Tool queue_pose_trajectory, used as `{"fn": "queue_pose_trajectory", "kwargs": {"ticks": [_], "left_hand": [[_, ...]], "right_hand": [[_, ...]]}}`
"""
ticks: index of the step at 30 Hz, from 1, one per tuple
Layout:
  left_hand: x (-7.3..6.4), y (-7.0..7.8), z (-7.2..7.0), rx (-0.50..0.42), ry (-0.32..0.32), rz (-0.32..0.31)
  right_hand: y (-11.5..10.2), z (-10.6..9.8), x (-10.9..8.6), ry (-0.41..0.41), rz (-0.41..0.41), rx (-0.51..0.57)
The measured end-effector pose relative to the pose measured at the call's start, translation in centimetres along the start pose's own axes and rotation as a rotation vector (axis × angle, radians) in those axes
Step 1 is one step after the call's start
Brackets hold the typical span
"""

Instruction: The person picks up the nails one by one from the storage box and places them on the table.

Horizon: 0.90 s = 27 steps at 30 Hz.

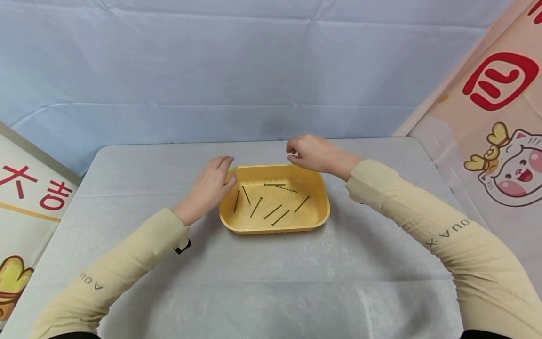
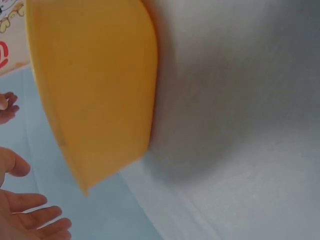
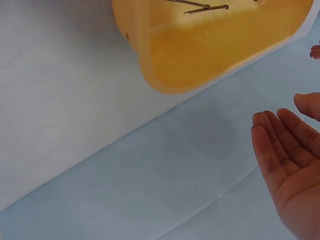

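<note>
A yellow plastic basin (image 1: 275, 230) sits on the table with several dark nails (image 1: 273, 211) scattered over its floor. Over the basin's left rim hovers my left hand (image 1: 208, 184), its fingers extended and holding nothing; in the left wrist view that hand (image 2: 31, 217) shows spread fingers beside the basin's yellow side wall (image 2: 100, 90). My right hand (image 1: 315, 151) is raised over the back right corner. Its fingers bend gently and the palm holds nothing, as the right wrist view of the hand (image 3: 295, 160) shows. Two nails (image 3: 207, 8) cross inside the basin there.
A grey cloth covers the table (image 1: 262, 282), and a pale blue cloth backdrop (image 1: 211, 70) hangs behind its far edge. Printed panels stand on both sides, the left panel (image 1: 31, 207) with red characters and the right panel (image 1: 508, 122) with a cartoon cat.
</note>
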State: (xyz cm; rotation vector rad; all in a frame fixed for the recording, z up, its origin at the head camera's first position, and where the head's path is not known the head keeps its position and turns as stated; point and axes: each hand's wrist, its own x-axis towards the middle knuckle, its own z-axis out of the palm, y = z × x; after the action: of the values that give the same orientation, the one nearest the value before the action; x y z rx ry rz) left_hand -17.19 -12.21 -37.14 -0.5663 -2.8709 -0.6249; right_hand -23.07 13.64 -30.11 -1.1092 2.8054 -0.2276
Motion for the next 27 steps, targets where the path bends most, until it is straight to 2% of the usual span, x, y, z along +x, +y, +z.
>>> {"fn": "queue_pose_trajectory", "kwargs": {"ticks": [10,27], "left_hand": [[-0.7,-0.1,1.0,-0.03,0.066,-0.012],[-1.4,-0.3,2.4,-0.079,0.092,-0.036]], "right_hand": [[-0.5,0.1,0.6,-0.047,0.008,0.016],[-1.2,1.4,1.2,-0.136,0.041,0.067]]}}
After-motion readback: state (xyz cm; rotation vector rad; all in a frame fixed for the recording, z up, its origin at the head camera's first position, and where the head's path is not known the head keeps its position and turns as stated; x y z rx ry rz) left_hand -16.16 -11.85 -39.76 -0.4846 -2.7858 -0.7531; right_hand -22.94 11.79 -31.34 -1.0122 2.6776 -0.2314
